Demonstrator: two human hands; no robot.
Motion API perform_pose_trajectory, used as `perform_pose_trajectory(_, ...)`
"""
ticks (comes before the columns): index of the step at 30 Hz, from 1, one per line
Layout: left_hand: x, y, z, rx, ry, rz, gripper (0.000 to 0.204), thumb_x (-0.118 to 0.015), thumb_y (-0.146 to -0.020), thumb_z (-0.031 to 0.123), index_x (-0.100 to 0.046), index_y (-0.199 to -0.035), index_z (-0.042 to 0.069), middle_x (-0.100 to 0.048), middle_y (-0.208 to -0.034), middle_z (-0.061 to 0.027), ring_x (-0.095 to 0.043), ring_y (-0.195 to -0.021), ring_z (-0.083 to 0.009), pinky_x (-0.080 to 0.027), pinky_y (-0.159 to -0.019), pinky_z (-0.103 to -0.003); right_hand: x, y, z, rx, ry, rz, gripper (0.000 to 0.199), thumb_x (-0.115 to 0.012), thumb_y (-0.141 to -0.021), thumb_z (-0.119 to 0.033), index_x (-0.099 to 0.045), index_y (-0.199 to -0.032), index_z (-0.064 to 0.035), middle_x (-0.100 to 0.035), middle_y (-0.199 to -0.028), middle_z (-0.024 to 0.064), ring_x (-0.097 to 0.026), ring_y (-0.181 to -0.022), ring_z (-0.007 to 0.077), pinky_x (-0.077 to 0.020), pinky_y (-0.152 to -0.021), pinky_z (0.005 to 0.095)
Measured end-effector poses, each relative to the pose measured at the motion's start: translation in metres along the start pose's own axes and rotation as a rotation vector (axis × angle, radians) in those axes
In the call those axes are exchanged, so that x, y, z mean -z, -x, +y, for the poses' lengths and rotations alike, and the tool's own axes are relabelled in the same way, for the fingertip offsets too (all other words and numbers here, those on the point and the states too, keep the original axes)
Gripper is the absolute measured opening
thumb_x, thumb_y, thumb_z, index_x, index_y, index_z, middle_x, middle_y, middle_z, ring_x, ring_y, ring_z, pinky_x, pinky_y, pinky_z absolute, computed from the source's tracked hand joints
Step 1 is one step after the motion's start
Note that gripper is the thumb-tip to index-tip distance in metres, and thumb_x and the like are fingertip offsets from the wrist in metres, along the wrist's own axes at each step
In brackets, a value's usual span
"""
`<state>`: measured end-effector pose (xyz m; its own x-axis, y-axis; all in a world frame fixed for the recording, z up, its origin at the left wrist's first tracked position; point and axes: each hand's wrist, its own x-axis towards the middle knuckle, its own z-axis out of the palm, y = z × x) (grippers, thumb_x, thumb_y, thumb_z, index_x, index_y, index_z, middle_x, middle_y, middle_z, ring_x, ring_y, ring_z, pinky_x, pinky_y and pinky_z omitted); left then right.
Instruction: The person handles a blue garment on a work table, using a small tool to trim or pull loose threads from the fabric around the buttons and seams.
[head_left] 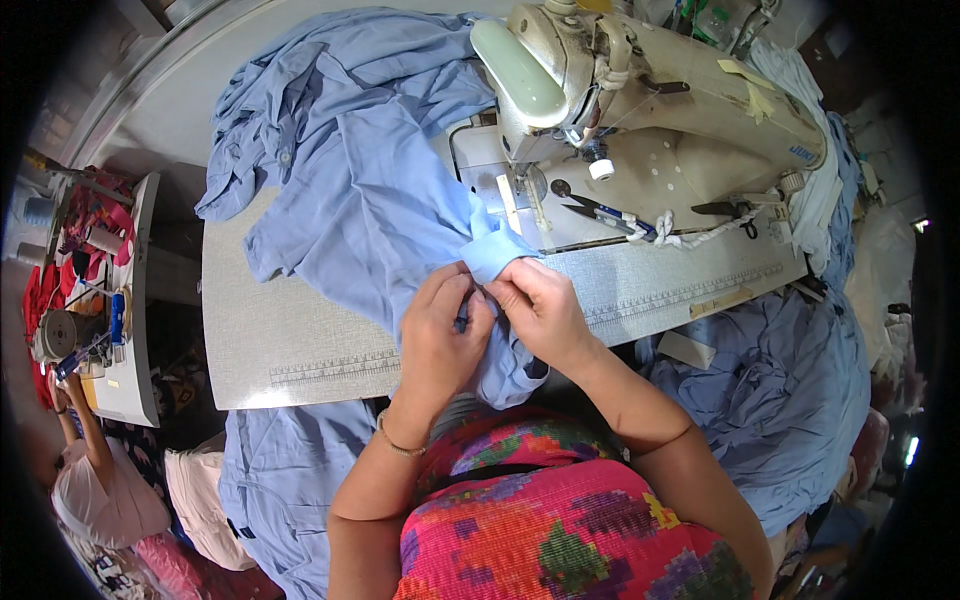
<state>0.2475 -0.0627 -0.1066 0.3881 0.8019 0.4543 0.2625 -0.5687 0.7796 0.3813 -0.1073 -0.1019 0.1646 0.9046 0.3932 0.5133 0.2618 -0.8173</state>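
A pink top [545, 530] with multicoloured blocks is worn with a thin, perhaps beaded left-wrist bracelet [402, 450]

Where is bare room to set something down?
Bare: left tabletop, between blue cloth and left ruler strip; narrow band between machine bed and right ruler strip. Crowded: cloth-covered back left; scissors and white cord on the bed; around left hand and right hand.

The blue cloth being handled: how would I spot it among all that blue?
From the sewing machine, come down to the near edge of the pale tabletop. There the left hand and right hand hold the blue cloth. Unlike the blue heap at right, it is gripped.
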Motion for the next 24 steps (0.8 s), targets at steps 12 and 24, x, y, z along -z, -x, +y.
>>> perform_pose_trajectory(12, 0.007, -0.008, -0.005, 0.182, 0.314, -0.155, 0.007, -0.057, -0.079, -0.002, -0.058, -0.084, -0.006, -0.057, -0.099, -0.0084, -0.053, -0.078, -0.0118, -0.042, -0.066, -0.022, -0.001, -0.001, 0.014, -0.361, -0.419, -0.063, 0.015, -0.058, -0.088, -0.009, -0.063, -0.096, 0.0021, -0.060, -0.077, 0.0003, -0.049, -0.071, 0.0049, -0.0430, -0.063, 0.0231)
perform_pose_trajectory(24, 0.004, -0.006, -0.007, 0.146, 0.324, -0.119, 0.005, -0.058, -0.079, -0.001, -0.058, -0.080, -0.006, -0.057, -0.097, -0.0075, -0.052, -0.079, -0.0109, -0.041, -0.067, -0.022, 0.004, -0.001, 0.016, -0.407, -0.491, -0.131, 0.016, -0.056, -0.089, -0.010, -0.061, -0.098, 0.0025, -0.059, -0.082, -0.0004, -0.050, -0.074, 0.0052, -0.0429, -0.067, 0.0221)
